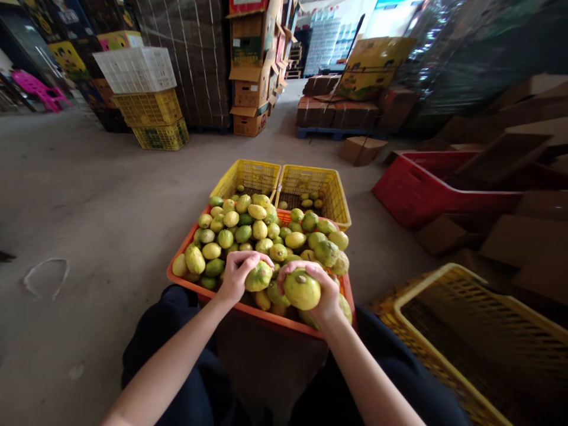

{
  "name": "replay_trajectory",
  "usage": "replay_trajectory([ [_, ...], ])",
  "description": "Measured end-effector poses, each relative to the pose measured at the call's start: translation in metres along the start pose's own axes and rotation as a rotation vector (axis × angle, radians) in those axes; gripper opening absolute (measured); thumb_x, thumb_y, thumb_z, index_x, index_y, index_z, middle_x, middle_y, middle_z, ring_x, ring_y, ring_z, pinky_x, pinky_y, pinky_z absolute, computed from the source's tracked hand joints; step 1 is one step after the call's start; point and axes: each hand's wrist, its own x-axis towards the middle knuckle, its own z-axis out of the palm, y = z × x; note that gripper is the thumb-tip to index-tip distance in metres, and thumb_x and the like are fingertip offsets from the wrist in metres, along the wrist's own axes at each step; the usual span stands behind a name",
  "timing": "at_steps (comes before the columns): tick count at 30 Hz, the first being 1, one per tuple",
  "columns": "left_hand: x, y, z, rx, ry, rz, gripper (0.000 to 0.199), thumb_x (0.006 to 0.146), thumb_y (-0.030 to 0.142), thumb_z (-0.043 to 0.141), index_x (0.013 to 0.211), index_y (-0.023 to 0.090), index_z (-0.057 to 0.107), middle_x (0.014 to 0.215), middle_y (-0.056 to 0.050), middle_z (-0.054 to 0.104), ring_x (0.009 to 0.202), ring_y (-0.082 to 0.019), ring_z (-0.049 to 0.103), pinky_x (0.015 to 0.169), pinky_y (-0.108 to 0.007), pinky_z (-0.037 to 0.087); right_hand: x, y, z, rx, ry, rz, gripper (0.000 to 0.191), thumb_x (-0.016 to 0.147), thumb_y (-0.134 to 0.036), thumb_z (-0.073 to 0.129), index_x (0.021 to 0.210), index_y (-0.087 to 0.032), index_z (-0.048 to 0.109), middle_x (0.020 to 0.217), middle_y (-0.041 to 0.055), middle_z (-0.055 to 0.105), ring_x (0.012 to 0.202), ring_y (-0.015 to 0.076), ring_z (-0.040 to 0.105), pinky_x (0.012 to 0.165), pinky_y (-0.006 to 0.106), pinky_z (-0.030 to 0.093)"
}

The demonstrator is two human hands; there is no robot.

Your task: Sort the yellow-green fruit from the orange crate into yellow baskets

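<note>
Both hands are over an orange crate (284, 323) heaped with yellow and green lemon-like fruits (225, 239). My left hand (238, 273) has its fingers wrapped round a yellow-green fruit (258, 277) near the front middle of the heap. Just to the right, my right hand (326, 290) grips a larger, rounder yellow-green fruit (302, 290), its stem end facing up. A small gap separates the two held fruits. Larger greenish fruits (327, 252) lie on the right side of the heap.
Two yellow crates (339, 195) holding some fruits stand behind the orange one. A yellow crate (444, 349) is at the lower right, and a red bin (399, 189) with cardboard lies beyond it. Stacked crates (151, 109) and boxes (251, 94) stand farther back.
</note>
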Motion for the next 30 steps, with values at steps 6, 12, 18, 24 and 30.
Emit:
replay_trajectory([
  [6,0.013,0.000,0.008,-0.227,0.152,-0.202,0.022,0.090,0.029,0.068,0.101,0.013,0.078,0.077,-0.006,0.077,0.075,-0.023,0.076,0.069,-0.027,0.060,0.008,-0.002,0.007,0.141,0.210,0.163,0.024,0.079,-0.042,0.071,0.074,-0.018,0.075,0.067,0.0079,0.074,0.058,0.0226,0.069,0.048,0.030,0.055],
  [12,0.021,0.007,0.012,-0.481,0.252,-0.504,0.039,0.102,0.031,0.048,0.128,0.007,0.066,0.084,-0.012,0.077,0.072,-0.022,0.075,0.069,-0.031,0.065,0.014,0.003,0.006,0.375,0.381,0.289,0.017,0.080,-0.029,0.075,0.095,-0.024,0.070,0.082,0.0044,0.081,0.068,0.0213,0.075,0.059,0.031,0.065],
  [18,0.024,-0.001,0.010,-0.492,0.274,-0.567,0.038,0.103,0.030,0.048,0.127,0.008,0.066,0.084,-0.013,0.076,0.072,-0.024,0.074,0.064,-0.032,0.063,0.020,0.011,-0.001,0.390,0.426,0.323,0.023,0.076,-0.021,0.074,0.096,-0.028,0.065,0.083,0.0016,0.080,0.075,0.0212,0.077,0.062,0.032,0.068],
  [24,0.023,0.001,0.011,-0.476,0.288,-0.549,0.026,0.104,0.028,0.052,0.116,0.012,0.068,0.080,-0.010,0.074,0.071,-0.022,0.071,0.064,-0.030,0.061,0.022,0.012,-0.002,0.369,0.437,0.323,0.021,0.076,-0.022,0.073,0.092,-0.030,0.063,0.081,-0.0011,0.079,0.073,0.0192,0.075,0.061,0.030,0.067],
  [30,0.024,0.002,0.012,-0.439,0.302,-0.522,0.017,0.105,0.026,0.055,0.103,0.014,0.067,0.078,-0.007,0.073,0.066,-0.019,0.070,0.061,-0.028,0.060,0.022,0.013,0.000,0.383,0.487,0.341,0.018,0.077,-0.021,0.070,0.090,-0.031,0.063,0.078,-0.0016,0.078,0.071,0.0186,0.074,0.059,0.028,0.066],
])
